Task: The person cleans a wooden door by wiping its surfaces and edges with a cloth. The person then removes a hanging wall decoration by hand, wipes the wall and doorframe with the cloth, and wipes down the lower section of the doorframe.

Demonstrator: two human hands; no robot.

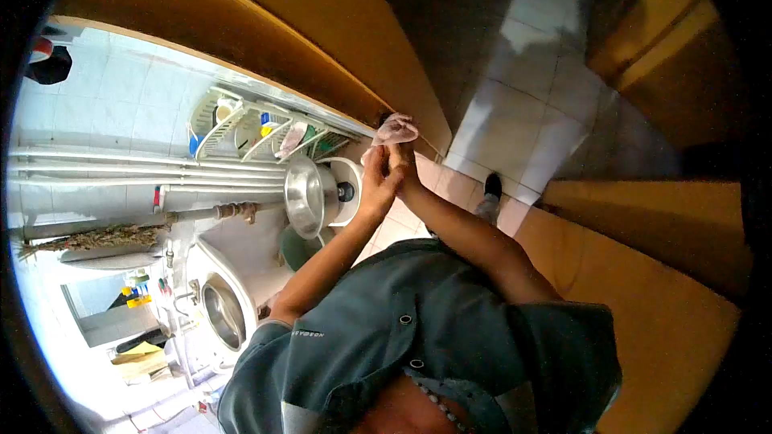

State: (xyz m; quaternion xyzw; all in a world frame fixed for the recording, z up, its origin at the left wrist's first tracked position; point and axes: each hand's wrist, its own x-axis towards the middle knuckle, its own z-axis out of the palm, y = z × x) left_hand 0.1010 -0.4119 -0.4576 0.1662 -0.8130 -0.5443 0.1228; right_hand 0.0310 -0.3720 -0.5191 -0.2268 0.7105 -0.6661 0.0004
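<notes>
My left hand [378,173] and my right hand [400,162] are close together in front of me, both arms stretched forward. Fingers of both are closed round a crumpled pale pink cloth [396,129]. The cloth lies against the edge of a brown wooden door frame [410,96], beside a small dark spot on the wood. Part of the fingers is hidden behind the cloth and the hands themselves.
To the left is a washroom with a wall rack [241,124], white pipes [145,170], a metal basin [310,195], a green tub [294,247] and a sink [223,315]. Tiled floor [503,128] stretches ahead. A wooden door panel [627,305] stands right.
</notes>
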